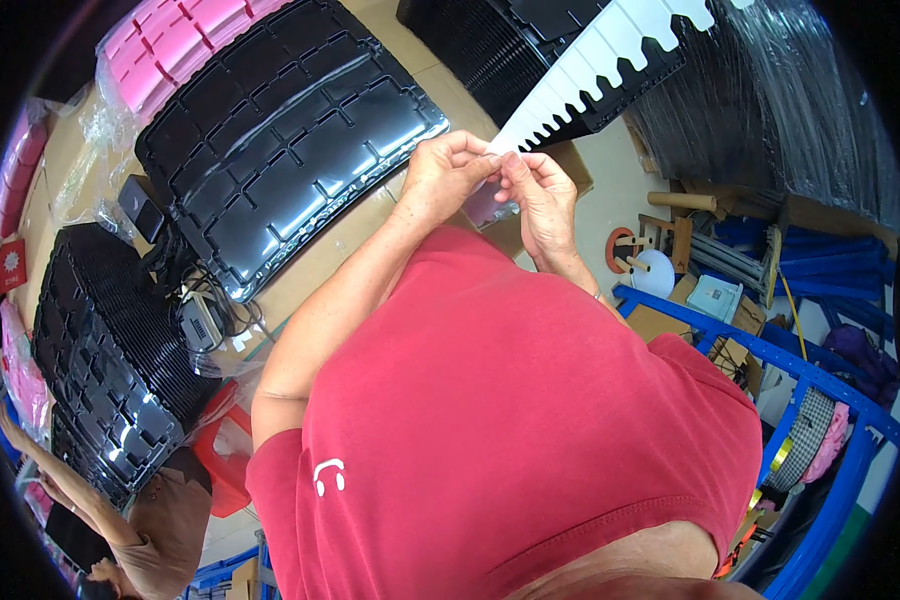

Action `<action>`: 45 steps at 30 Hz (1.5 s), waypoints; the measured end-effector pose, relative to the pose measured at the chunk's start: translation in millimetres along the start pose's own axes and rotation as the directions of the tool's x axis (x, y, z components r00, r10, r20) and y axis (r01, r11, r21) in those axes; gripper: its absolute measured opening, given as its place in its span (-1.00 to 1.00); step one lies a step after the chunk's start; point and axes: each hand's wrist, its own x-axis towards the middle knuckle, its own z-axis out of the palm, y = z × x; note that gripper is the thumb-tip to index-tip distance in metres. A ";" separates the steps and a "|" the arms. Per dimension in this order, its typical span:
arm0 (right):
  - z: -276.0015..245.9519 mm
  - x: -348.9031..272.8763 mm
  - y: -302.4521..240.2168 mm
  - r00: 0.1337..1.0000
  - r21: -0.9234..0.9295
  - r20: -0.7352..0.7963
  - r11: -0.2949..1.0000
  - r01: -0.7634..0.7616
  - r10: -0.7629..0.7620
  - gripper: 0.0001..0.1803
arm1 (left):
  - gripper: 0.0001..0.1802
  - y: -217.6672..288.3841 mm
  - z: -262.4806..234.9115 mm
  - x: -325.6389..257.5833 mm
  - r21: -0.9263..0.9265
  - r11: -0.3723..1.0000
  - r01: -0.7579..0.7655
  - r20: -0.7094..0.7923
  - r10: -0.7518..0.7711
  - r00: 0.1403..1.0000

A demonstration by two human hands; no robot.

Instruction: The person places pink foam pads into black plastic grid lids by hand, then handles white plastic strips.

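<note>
A long white strip with a row of notches along one edge slants up and away to the upper right. Its near end sits at my fingertips. My left hand is closed, thumb and fingers pinching that end. Right beside it my right hand is also closed, its thumb and forefinger meeting the left fingertips at the strip's end. The exact spot between the fingertips is covered. Left of my hands lies a stack of shiny black moulded plastic trays, wrapped in clear film.
Pink trays lie behind the black ones. More black trays stand at left, near a dark box and cables. A co-worker is at lower left. A blue metal frame and film-wrapped stacks fill the right.
</note>
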 end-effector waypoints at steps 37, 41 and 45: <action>-23.3 2.0 -23.6 0.670 -0.665 0.281 0.364 0.652 -0.687 -0.84 | -0.80 27.9 19.5 13.4 -0.020 0.973 -0.229 0.115 0.230 0.966; -23.0 -10.5 -28.5 0.338 -0.542 0.605 -0.062 0.838 -0.721 -0.79 | -0.81 39.2 16.2 11.5 -0.268 0.957 -0.111 -0.012 0.112 0.994; -29.2 -8.8 -71.5 0.722 -0.586 0.410 0.445 0.677 -0.557 -0.87 | -0.81 33.9 9.8 5.9 -0.198 0.970 -0.143 0.000 0.146 0.989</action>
